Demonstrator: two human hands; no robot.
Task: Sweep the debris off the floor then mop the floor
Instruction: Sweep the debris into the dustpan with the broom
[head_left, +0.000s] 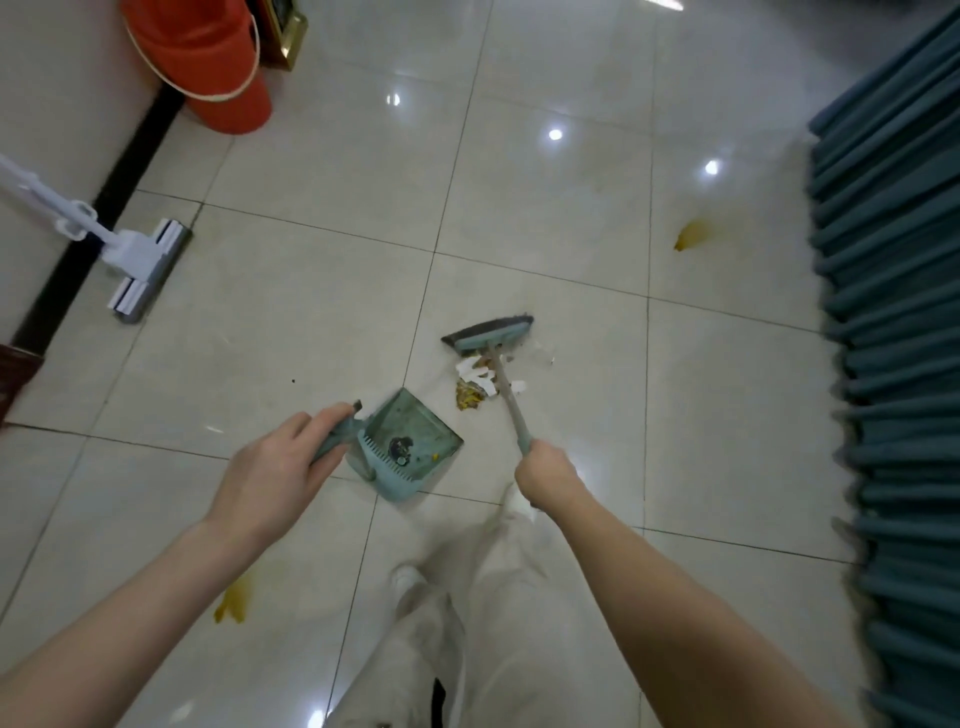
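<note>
Overhead lamps are glaring off the glossy floor (571, 218) in bright spots — edges are bending and the curtain (893, 312) is blurring.

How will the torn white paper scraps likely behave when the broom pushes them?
The torn white paper scraps look thin and light, so they would probably slide easily on the glossy tiled floor. A few lie apart from the pile, so some may scatter past the teal broom head.
</note>
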